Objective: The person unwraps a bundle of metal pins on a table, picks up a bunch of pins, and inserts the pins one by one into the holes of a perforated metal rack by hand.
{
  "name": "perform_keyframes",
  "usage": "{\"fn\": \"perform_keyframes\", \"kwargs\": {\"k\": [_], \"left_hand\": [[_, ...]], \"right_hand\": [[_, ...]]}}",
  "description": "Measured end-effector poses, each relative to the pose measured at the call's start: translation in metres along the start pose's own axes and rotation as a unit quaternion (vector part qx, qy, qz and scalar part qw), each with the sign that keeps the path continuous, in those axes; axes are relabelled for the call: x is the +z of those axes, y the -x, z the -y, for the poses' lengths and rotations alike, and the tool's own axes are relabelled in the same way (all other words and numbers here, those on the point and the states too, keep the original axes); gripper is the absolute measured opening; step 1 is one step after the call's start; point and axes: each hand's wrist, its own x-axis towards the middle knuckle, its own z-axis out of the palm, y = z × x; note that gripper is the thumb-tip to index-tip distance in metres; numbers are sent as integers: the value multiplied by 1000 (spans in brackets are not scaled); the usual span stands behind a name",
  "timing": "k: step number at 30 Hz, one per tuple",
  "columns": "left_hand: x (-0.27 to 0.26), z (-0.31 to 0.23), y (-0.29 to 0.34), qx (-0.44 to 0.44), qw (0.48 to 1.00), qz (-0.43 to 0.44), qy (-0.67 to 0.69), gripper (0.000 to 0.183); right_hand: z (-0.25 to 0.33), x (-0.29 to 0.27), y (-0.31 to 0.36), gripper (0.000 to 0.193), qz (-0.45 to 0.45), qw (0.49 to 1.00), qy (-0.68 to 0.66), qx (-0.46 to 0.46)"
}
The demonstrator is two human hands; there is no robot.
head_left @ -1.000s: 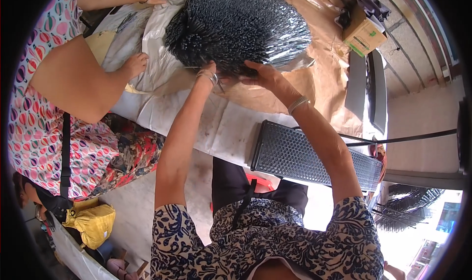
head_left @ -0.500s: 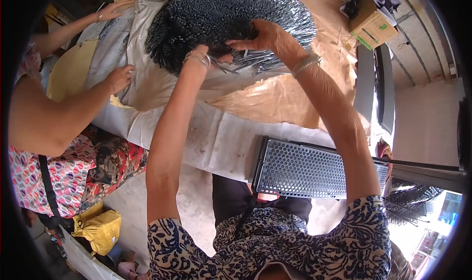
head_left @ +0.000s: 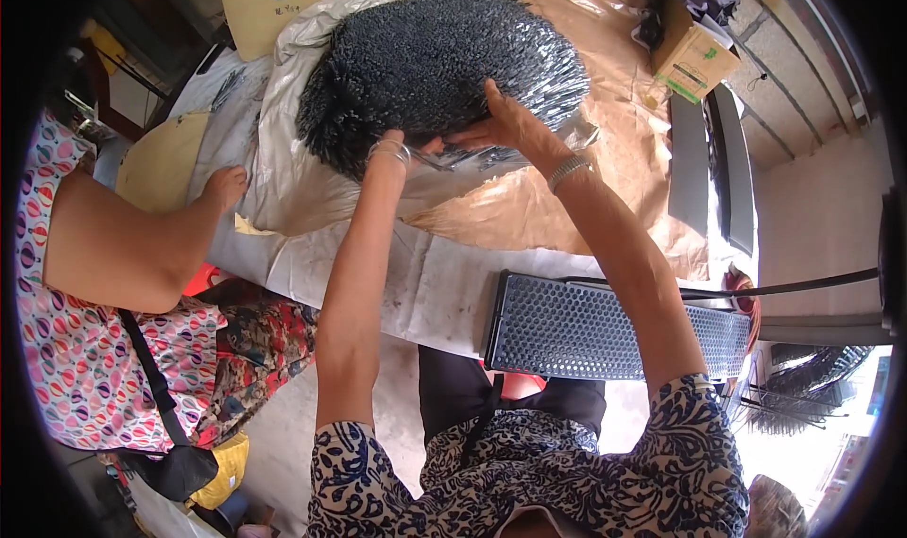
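Note:
A large, dense bundle of thin dark metal rods (head_left: 425,75) stands on end on the paper-covered table. At its near edge, my left hand (head_left: 395,144) touches the rods, its thumb and a fingertip apart, most of the palm hidden behind the wrist. Just right of it, my right hand (head_left: 501,127) lies against the bundle with its thumb raised and its fingers stretched toward the left hand. A few loose rods (head_left: 436,163) lie slantwise beneath the two hands. Bangles circle my left wrist and a coiled bracelet my right.
A perforated metal tray (head_left: 576,325) sits at the table's near edge, under my right forearm. A co-worker's hand (head_left: 227,187) rests on the left side of the table cover. Far right stands a cardboard box (head_left: 694,61); more dark rods (head_left: 808,382) are beyond the tray.
My right hand has come down lower against the bundle, its raised digit now more upright. The co-worker's far arm has left the view, and their body has shifted. The whole view has moved slightly.

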Motion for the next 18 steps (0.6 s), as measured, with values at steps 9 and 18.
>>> {"fn": "perform_keyframes", "kwargs": {"k": [9,18], "left_hand": [[-39,22,-1,94,995,-36,19,42],[-16,50,28,132,990,-47,2,35]], "right_hand": [[-49,61,28,66,-399,582,688,-171],[-29,72,55,44,-359,362,848,-143]]}}
